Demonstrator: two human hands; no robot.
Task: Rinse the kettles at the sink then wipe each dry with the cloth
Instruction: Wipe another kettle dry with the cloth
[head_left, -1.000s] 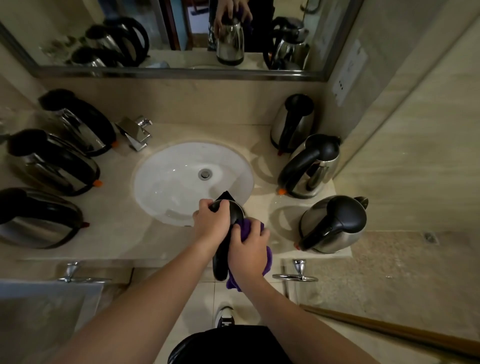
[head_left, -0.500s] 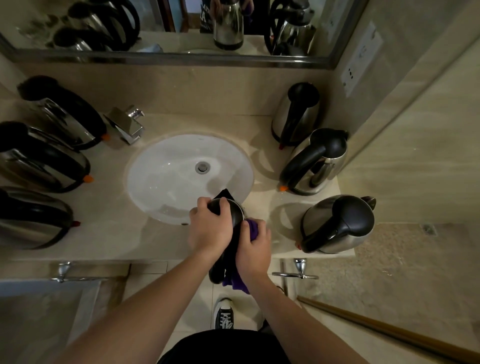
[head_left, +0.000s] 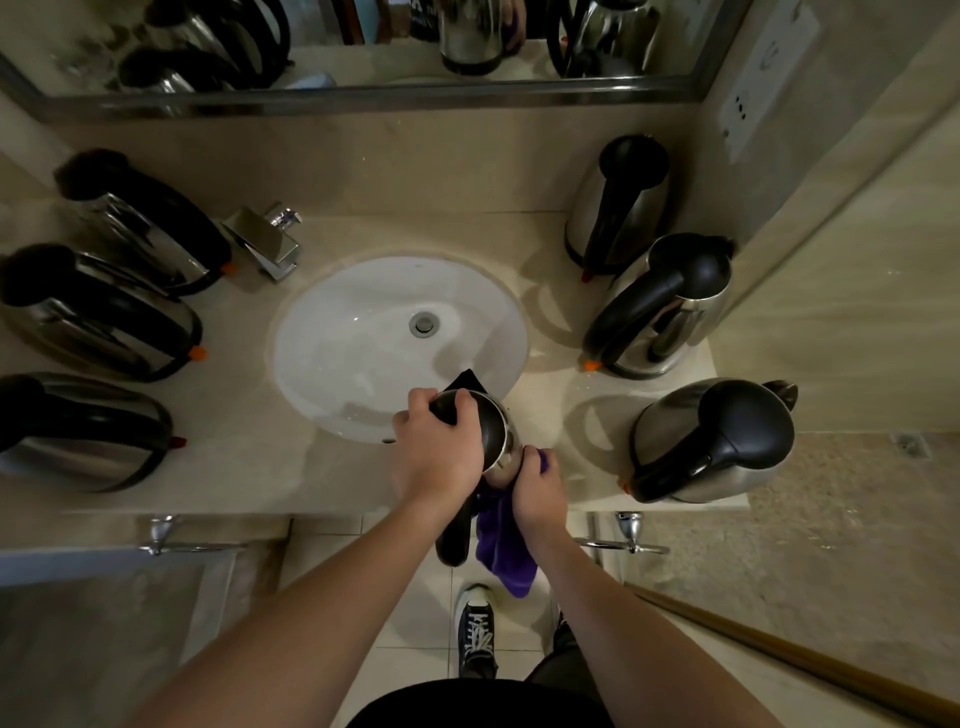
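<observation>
I hold a steel kettle (head_left: 496, 434) with a black lid and handle over the front rim of the white sink (head_left: 363, 343). My left hand (head_left: 434, 449) grips its black top from above. My right hand (head_left: 537, 491) presses a purple cloth (head_left: 501, 551) against the kettle's steel side, fingers curled round the cloth. The cloth's loose end hangs down below the counter edge. The kettle's black handle points toward me, partly hidden between my hands.
Three kettles (head_left: 109, 312) lie in a row left of the sink, three more kettles (head_left: 670, 306) stand on the right. A chrome tap (head_left: 270, 241) sits at the back left. Mirror (head_left: 363, 41) behind, wall on the right, towel rails (head_left: 623, 540) under the counter edge.
My right hand with the cloth has slid down and right along the kettle's side, and more cloth now hangs free. My left hand keeps its grip on the top.
</observation>
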